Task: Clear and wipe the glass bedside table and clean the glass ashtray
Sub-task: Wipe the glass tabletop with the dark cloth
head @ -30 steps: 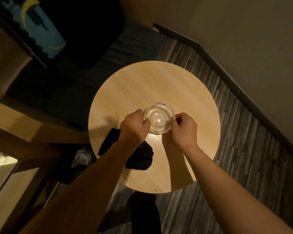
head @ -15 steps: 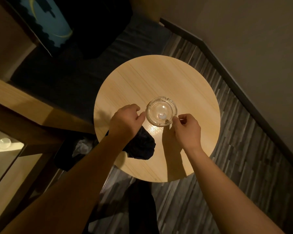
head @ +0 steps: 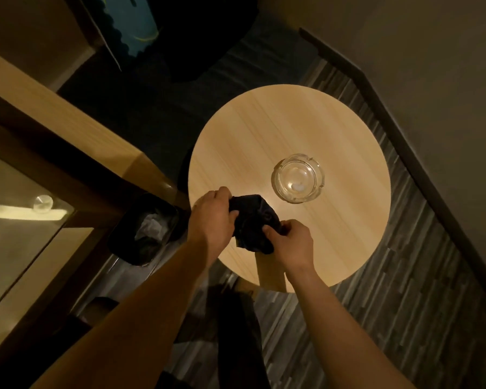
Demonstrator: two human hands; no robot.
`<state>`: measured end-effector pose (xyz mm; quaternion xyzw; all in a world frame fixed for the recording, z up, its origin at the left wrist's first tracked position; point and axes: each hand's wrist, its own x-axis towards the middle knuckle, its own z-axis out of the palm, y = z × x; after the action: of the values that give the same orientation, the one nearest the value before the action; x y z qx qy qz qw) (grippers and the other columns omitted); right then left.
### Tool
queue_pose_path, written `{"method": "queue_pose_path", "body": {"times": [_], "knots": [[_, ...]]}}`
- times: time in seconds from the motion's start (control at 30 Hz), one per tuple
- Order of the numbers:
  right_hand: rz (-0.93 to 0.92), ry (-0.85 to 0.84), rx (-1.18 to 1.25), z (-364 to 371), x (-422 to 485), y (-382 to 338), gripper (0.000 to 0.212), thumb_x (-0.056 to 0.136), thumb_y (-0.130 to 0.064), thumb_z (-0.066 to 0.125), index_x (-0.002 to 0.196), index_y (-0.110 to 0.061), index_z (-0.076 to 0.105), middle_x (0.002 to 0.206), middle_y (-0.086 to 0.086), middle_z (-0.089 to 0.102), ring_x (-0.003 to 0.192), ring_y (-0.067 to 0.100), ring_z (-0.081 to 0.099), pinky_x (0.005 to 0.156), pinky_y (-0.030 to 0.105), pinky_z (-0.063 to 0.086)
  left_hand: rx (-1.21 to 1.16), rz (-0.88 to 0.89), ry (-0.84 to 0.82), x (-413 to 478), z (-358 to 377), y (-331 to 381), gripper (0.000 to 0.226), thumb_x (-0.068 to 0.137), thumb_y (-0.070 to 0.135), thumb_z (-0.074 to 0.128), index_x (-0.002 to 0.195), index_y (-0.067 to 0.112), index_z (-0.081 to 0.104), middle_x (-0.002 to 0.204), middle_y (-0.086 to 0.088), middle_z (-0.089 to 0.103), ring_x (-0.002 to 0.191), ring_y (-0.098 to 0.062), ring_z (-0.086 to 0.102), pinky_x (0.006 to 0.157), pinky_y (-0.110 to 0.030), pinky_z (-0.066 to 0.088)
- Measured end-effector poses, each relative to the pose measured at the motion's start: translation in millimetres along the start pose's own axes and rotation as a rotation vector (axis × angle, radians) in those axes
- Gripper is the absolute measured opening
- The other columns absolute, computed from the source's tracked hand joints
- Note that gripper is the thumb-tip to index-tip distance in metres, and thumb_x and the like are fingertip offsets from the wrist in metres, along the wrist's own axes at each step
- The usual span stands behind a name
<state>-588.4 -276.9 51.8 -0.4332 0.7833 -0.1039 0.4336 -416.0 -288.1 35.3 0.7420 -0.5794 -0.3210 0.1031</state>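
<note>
A clear glass ashtray (head: pixel 298 178) stands alone on the round light-wood table top (head: pixel 264 130), right of centre, with a pale speck in its bowl. A crumpled dark cloth (head: pixel 253 220) lies at the table's near left part. My left hand (head: pixel 212 213) grips the cloth's left side. My right hand (head: pixel 291 242) pinches its lower right edge. Both hands are below and left of the ashtray and apart from it.
A black waste bin (head: pixel 143 228) with crumpled paper stands on the floor left of the table. A wooden bed frame (head: pixel 68 122) and a glass-topped surface (head: pixel 14 220) lie further left. A wall with a dark skirting board (head: pixel 404 130) runs along the right.
Both hands let go of the ashtray and took hold of the dark cloth. The view shifted, so the table now sits further right.
</note>
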Motion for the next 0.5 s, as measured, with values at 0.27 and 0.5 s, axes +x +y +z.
{"method": "queue_pose_path", "body": {"times": [0.27, 0.5], "knots": [[-0.009, -0.148, 0.308, -14, -21, -24, 0.034, 0.087, -0.025, 0.078, 0.087, 0.005, 0.062, 0.081, 0.027, 0.064, 0.079, 0.047, 0.065, 0.072, 0.06, 0.057, -0.596, -0.224, -0.1, -30, -27, -31, 0.019, 0.097, 0.022, 0.073, 0.112, 0.013, 0.067, 0.108, -0.002, 0.072, 0.104, -0.02, 0.069, 0.082, -0.025, 0.054], [-0.141, -0.363, 0.354, 6, -85, -98, 0.031, 0.089, -0.015, 0.075, 0.094, 0.013, 0.062, 0.097, 0.04, 0.064, 0.095, 0.056, 0.066, 0.084, 0.064, 0.056, -1.014, -0.417, 0.051, -98, -104, -87, 0.022, 0.09, 0.033, 0.078, 0.107, 0.019, 0.074, 0.105, -0.005, 0.077, 0.102, -0.025, 0.075, 0.095, -0.054, 0.06]]}}
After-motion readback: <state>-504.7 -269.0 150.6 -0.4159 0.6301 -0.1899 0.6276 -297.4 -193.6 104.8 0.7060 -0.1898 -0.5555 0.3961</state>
